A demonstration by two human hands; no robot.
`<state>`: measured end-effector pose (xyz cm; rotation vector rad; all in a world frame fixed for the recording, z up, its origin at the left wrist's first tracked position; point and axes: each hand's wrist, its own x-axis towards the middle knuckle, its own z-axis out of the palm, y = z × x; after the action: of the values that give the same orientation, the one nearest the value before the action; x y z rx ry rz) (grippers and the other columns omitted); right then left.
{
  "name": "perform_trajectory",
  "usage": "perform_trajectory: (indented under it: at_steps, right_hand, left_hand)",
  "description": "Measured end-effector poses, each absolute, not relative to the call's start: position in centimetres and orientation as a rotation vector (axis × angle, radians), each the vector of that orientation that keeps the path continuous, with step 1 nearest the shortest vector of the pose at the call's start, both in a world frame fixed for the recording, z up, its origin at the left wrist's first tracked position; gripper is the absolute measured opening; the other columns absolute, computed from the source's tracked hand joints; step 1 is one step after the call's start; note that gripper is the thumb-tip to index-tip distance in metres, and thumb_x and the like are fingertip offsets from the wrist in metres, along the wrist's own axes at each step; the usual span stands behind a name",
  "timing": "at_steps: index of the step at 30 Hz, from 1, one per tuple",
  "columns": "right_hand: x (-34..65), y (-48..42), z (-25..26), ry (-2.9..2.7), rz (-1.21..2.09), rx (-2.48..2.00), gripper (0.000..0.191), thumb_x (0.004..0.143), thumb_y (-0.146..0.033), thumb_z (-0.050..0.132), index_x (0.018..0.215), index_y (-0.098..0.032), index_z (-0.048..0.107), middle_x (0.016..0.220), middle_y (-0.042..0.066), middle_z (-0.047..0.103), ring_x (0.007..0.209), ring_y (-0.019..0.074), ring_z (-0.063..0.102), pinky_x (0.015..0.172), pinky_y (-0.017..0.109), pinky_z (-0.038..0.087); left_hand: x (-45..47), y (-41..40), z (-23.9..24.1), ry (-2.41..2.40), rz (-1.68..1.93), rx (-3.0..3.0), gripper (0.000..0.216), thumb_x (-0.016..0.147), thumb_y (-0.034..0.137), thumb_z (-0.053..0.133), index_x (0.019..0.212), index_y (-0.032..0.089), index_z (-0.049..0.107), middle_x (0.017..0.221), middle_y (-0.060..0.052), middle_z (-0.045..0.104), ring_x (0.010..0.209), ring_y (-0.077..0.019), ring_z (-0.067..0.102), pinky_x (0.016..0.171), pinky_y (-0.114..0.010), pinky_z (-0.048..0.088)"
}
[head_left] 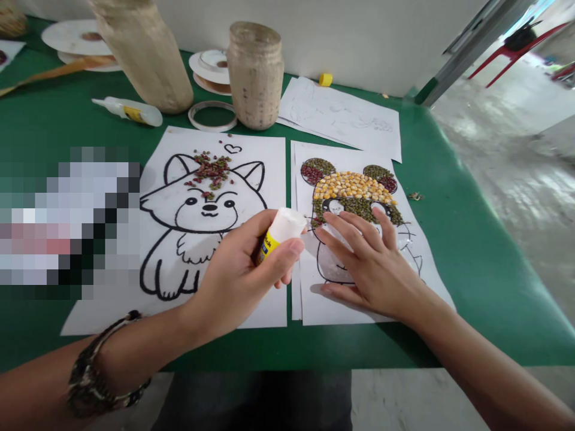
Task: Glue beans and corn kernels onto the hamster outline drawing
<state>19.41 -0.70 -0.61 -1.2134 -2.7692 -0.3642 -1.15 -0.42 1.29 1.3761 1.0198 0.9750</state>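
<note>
My left hand [242, 269] grips the glue bottle [282, 232] just at 9 o'clock of my right hand [368, 263], which lies spread flat on the bear sheet [314, 311], fingertips just below the green beans [354, 208] and corn kernels [350, 185] at 12 o'clock. I judge that a sliding palm could smear any wet glue or knock seeds loose, and a squeeze could drip onto the dog sheet [269, 155]. The bottle's yellow label [268, 244] carries blue lettering, perhaps a brand, too small to read.

We see bright, even daylight, with glare on the floor [507, 149] beyond the right hand [368, 263]. Soft shadows sit under both hands. There's a pixelated block [67, 221] left of the left hand [238, 269], and wide-angle bending at the edges.
</note>
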Motion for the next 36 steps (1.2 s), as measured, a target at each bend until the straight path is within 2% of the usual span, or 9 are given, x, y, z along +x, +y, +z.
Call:
perform_trajectory:
  at_steps: [12,17,20,23,25,28,30,33,36]
  right_hand:
    - [19.6,-0.6,-0.6,-2.760,-0.297,-1.182,0.058,0.081,-0.059,0.037,0.117,-0.015,0.050,0.123,0.015,0.050,0.115,0.0298,0.043,0.104,0.056,0.014]
    - [19.9,-0.2,-0.3,-2.491,-0.131,-1.203,0.017,0.085,-0.033,0.045,0.088,-0.020,0.056,0.101,0.008,0.061,0.094,0.0208,0.057,0.097,0.048,0.030]
    - [19.6,-0.1,0.5,-2.175,0.171,-1.224,0.012,0.081,-0.023,0.052,0.070,-0.021,0.051,0.072,0.000,0.062,0.071,0.0141,0.059,0.078,0.036,0.045]
    - [18.5,-0.2,1.7,-1.985,0.540,-1.226,0.022,0.082,-0.025,0.052,0.062,-0.019,0.050,0.057,-0.002,0.057,0.055,0.0100,0.055,0.054,0.024,0.045]
    - [17.4,-0.3,2.5,-1.931,0.749,-1.137,0.023,0.085,-0.030,0.046,0.067,-0.018,0.054,0.064,0.000,0.059,0.062,0.0100,0.057,0.056,0.024,0.047]
    - [15.7,-0.4,3.2,-1.908,1.174,-0.893,0.025,0.082,-0.039,0.050,0.093,-0.017,0.058,0.097,0.007,0.060,0.081,0.0117,0.060,0.066,0.025,0.052]
    - [14.8,-0.4,3.3,-1.827,1.549,-0.764,0.032,0.079,-0.039,0.055,0.103,-0.017,0.056,0.109,0.008,0.057,0.074,0.0092,0.062,0.056,0.020,0.052]
    - [14.3,-0.4,3.4,-1.573,1.915,-0.629,0.030,0.078,-0.034,0.058,0.103,-0.017,0.056,0.097,0.005,0.063,0.059,0.0065,0.063,0.047,0.017,0.050]
    - [14.6,-0.3,4.0,-1.441,1.944,-0.539,0.029,0.073,-0.033,0.064,0.095,-0.017,0.059,0.084,0.002,0.067,0.071,0.0109,0.065,0.065,0.025,0.055]
  left_hand:
    - [-1.2,-0.5,1.3,0.991,0.957,1.335,0.013,0.083,0.030,0.046,0.081,0.018,0.051,0.055,0.006,0.049,0.043,-0.0062,0.044,0.038,-0.016,0.035]
    - [-1.1,-0.4,1.2,0.922,0.906,1.298,0.016,0.084,0.034,0.046,0.083,0.018,0.050,0.060,0.004,0.051,0.048,-0.0069,0.047,0.044,-0.017,0.039]
    - [-1.1,-0.6,1.1,0.804,0.854,1.288,0.021,0.086,0.038,0.042,0.092,0.018,0.047,0.062,0.004,0.050,0.048,-0.0074,0.046,0.043,-0.018,0.036]
    - [-1.2,-0.8,1.0,0.700,0.783,1.234,0.027,0.085,0.045,0.037,0.089,0.019,0.044,0.064,0.004,0.046,0.048,-0.0075,0.041,0.046,-0.021,0.037]
    - [-1.2,-0.8,1.1,0.664,0.699,1.206,0.024,0.080,0.042,0.044,0.082,0.019,0.043,0.066,0.004,0.044,0.051,-0.0078,0.040,0.048,-0.022,0.038]
    - [-1.4,-0.9,1.5,0.627,0.538,1.191,0.012,0.068,0.024,0.053,0.073,0.019,0.044,0.063,0.005,0.046,0.052,-0.0083,0.043,0.048,-0.021,0.039]
    - [-1.5,-0.8,1.9,0.615,0.450,1.193,0.008,0.063,0.016,0.051,0.068,0.019,0.046,0.061,0.004,0.049,0.053,-0.0090,0.047,0.048,-0.020,0.039]
    - [-1.9,-0.7,2.4,0.454,0.337,1.290,0.017,0.063,0.012,0.049,0.076,0.019,0.057,0.079,-0.001,0.063,0.074,-0.0151,0.060,0.064,-0.026,0.049]
    - [-2.2,-0.5,2.8,0.152,0.179,1.400,0.027,0.073,0.017,0.048,0.097,0.018,0.061,0.097,-0.006,0.068,0.097,-0.0215,0.060,0.084,-0.034,0.047]
